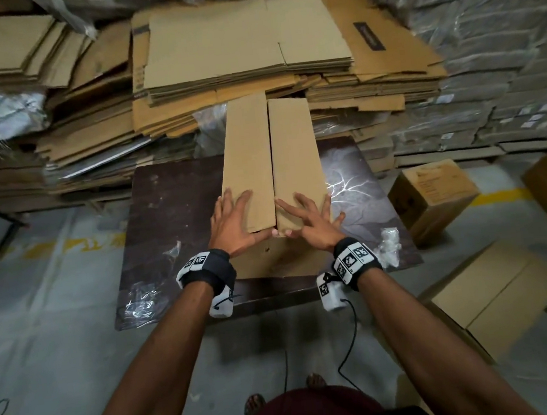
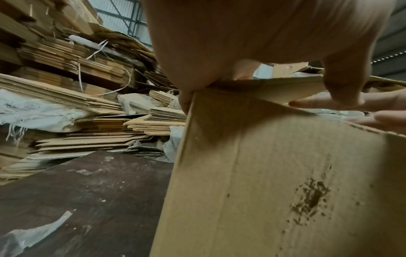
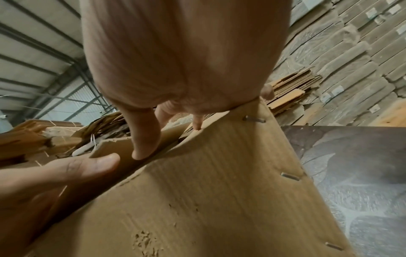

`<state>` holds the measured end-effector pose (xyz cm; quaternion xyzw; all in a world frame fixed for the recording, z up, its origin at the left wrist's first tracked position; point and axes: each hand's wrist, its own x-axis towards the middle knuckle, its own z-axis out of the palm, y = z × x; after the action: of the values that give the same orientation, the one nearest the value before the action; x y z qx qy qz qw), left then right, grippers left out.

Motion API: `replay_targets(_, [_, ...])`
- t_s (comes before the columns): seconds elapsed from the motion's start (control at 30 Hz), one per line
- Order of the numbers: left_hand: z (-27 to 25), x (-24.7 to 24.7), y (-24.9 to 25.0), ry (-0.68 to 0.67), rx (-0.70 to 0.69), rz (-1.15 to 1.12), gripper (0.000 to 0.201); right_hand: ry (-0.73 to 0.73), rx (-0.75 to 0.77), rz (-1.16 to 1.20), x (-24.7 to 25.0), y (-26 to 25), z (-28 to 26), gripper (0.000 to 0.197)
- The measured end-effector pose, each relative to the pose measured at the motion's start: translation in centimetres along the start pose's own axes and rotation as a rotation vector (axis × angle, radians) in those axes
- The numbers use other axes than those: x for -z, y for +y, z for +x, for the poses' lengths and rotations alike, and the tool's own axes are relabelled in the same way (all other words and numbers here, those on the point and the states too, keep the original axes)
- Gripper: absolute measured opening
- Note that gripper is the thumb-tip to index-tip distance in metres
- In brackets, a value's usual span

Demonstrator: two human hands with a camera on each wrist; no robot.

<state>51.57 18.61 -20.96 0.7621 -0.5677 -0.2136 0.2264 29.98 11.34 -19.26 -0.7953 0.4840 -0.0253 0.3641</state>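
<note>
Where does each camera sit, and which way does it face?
Head: on the head, facing forward and down at box and table; left hand, right hand, forearms show.
Left wrist: on that wrist, facing the box; palm, thumb show.
Right wrist: on that wrist, facing the box; palm, thumb show.
Shared: all three see the box.

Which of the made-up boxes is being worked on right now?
The box on the dark table: left hand and right hand press its top flaps. The other boxes sit on the floor at right.

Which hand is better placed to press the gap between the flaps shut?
Likely the right hand: its forefinger lies beside the gap; the left hand spreads across the outer left flap.
</note>
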Motion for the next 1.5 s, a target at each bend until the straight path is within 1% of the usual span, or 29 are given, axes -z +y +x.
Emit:
replay_targets(0.07, [-0.3, 0.1, -0.4, 0.043, -0.044, -0.098, 0.108, 0.007, 0.02, 0.009, -0.2, 0.1, 0.0, 0.074])
replay_targets(0.17, [-1.2, 0.4, -1.1, 0.163, -0.125, -0.339, 0.086, 0.043, 0.026, -0.125, -1.0, 0.4, 0.0, 0.076])
replay_targets(0.23, [-2.1, 0.8, -1.5, 0.289, -0.083, -0.557, 0.073, 0.067, 0.043, -0.235, -1.5, 0.5, 0.1, 0.074])
replay_targets(0.27, [-2.5, 1.1, -1.7, 0.366, -0.04, -0.644, 0.073, 0.074, 0.052, -0.277, -1.7, 0.5, 0.2, 0.071])
replay_targets(0.3, [-2.8, 1.2, -2.1, 0.454, 0.016, -0.707, 0.078, 0.076, 0.056, -0.307, -1.7, 0.5, 0.3, 0.068])
replay_targets(0.37, [-3.0, 1.0, -3.3, 0.604, 0.157, -0.785, 0.094, 0.078, 0.06, -0.342, -1.8, 0.6, 0.3, 0.063])
replay_targets(0.43, [-3.2, 0.8, -4.4, 0.677, 0.285, -0.891, 0.105, 0.081, 0.07, -0.361, -2.0, 0.7, 0.4, 0.06])
replay_targets(0.5, [-3.3, 0.4, -5.7, 0.725, 0.362, -0.993, 0.113, 0.083, 0.065, -0.366, -2.1, 0.7, 0.4, 0.059])
replay_targets(0.57, [-3.4, -0.1, -6.6, 0.753, 0.442, -1.064, 0.13, 0.087, 0.062, -0.373, -2.2, 0.6, 0.4, 0.058])
replay_targets(0.6, [-3.6, -0.4, -6.7, 0.756, 0.497, -1.067, 0.137, 0.087, 0.062, -0.376, -2.2, 0.6, 0.4, 0.058])
replay_targets(0.63, [-4.0, -0.6, -6.6, 0.765, 0.552, -0.998, 0.136, 0.086, 0.063, -0.38, -2.3, 0.6, 0.5, 0.057])
replay_targets(0.67, [-4.3, -0.8, -6.4, 0.789, 0.583, -0.846, 0.129, 0.085, 0.065, -0.386, -2.3, 0.6, 0.6, 0.057])
replay_targets(0.7, [-4.5, -1.1, -6.2, 0.82, 0.553, -0.629, 0.113, 0.084, 0.066, -0.39, -2.3, 0.6, 0.7, 0.056])
replay_targets(0.73, [-4.8, -1.2, -5.9, 0.832, 0.455, -0.388, 0.089, 0.084, 0.068, -0.395, -2.4, 0.7, 0.7, 0.055])
replay_targets(0.77, [-4.9, -1.4, -5.7, 0.807, 0.32, -0.171, 0.065, 0.084, 0.07, -0.398, -2.4, 0.7, 0.7, 0.055])
replay_targets(0.8, [-4.9, -1.6, -5.7, 0.728, 0.197, -0.018, 0.053, 0.084, 0.071, -0.402, -2.5, 0.8, 0.7, 0.055])
replay_targets(0.83, [-4.8, -2.0, -5.5, 0.623, 0.115, 0.058, 0.056, 0.084, 0.07, -0.405, -2.6, 0.8, 0.7, 0.056])
replay_targets(0.87, [-5.0, -2.4, -5.1, 0.521, 0.092, 0.053, 0.065, 0.087, 0.069, -0.41, -2.6, 0.8, 0.7, 0.057])
replay_targets(0.9, [-5.0, -2.8, -5.0, 0.452, 0.093, 0.011, 0.074, 0.091, 0.068, -0.412, -2.7, 0.7, 0.7, 0.058])
replay_targets(0.97, [-5.1, -3.6, -4.9, 0.388, 0.103, -0.044, 0.083, 0.101, 0.072, -0.411, -2.8, 0.7, 0.8, 0.058])
replay_targets(1.07, [-4.5, -3.5, -5.1, 0.347, 0.119, -0.048, 0.078, 0.104, 0.064, -0.402, -2.8, 0.3, 0.9, 0.066])
replay_targets(1.17, [-2.8, -1.7, -5.5, 0.342, 0.158, -0.062, 0.071, 0.103, 0.032, -0.366, -3.2, -1.0, 1.2, 0.066])
replay_targets(1.23, [-1.6, -0.3, -5.4, 0.339, 0.213, 0.023, 0.067, 0.112, -0.014, -0.315, -3.8, -2.5, 1.7, 0.06])
replay_targets(1.27, [-1.2, 0.3, -5.0, 0.348, 0.25, 0.058, 0.065, 0.111, -0.039, -0.292, -4.1, -3.4, 2.0, 0.057])
replay_targets(1.33, [-0.9, 1.0, -3.9, 0.41, 0.316, 0.054, 0.063, 0.086, -0.062, -0.227, -4.3, -5.4, 2.5, 0.053])
replay_targets(1.4, [-1.1, 0.9, -3.0, 0.476, 0.343, -0.02, 0.062, 0.058, -0.009, -0.159, -4.2, -6.9, 3.6, 0.047])
replay_targets(1.47, [-1.4, 0.5, -2.7, 0.462, 0.361, -0.132, 0.057, 0.06, 0.067, -0.205, -3.9, -7.9, 4.4, 0.045])
replay_targets(1.5, [-1.4, 0.2, -2.8, 0.439, 0.376, -0.176, 0.054, 0.067, 0.072, -0.257, -3.7, -8.2, 4.8, 0.046])
